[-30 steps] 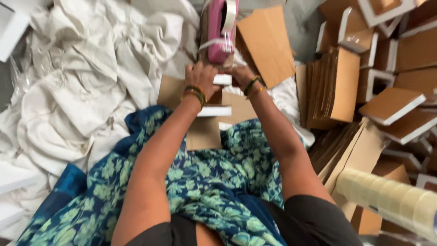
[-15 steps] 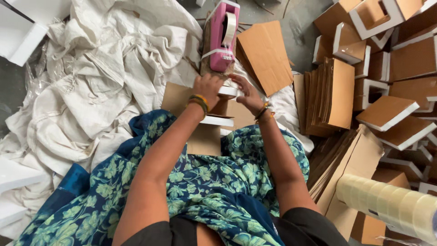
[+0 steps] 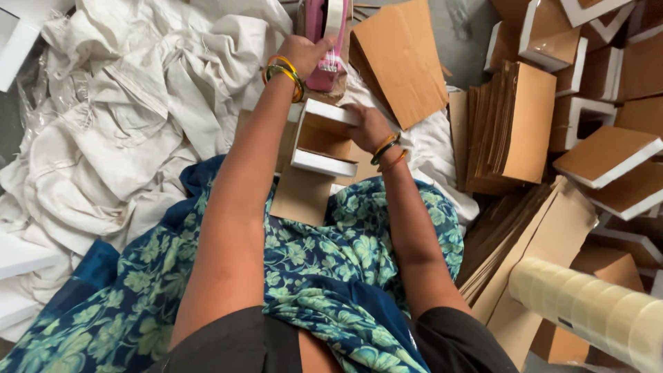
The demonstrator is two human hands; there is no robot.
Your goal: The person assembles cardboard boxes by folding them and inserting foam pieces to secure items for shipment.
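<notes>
A heap of crumpled pale cloth sacks [image 3: 131, 103] fills the left of the floor, running up to the top edge; across the lower middle spreads a blue-green flowered garment [image 3: 324, 276] over the person's lap; on the right stand a stack of flat brown cardboard sheets [image 3: 514, 124] on edge and, beyond it toward the right edge, folded brown boxes with white rims [image 3: 608, 155] lying loose; a row of clear tape rolls [image 3: 594, 311] juts in at the bottom right corner; a single brown cardboard flap [image 3: 404, 59] leans near the top centre.

Over the lap sits the small box with white edges [image 3: 324, 141], its long axis running roughly left to right, a flat brown sheet beneath it; the right hand [image 3: 369, 128] is closed on the box's right end, touching it, so this hand is the nearer one; the left hand [image 3: 304, 55] is raised beyond the box, toward the top edge, and wrapped around the pink tape dispenser [image 3: 324, 41], which stands upright just past the box's far side; both wrists carry bangles.
</notes>
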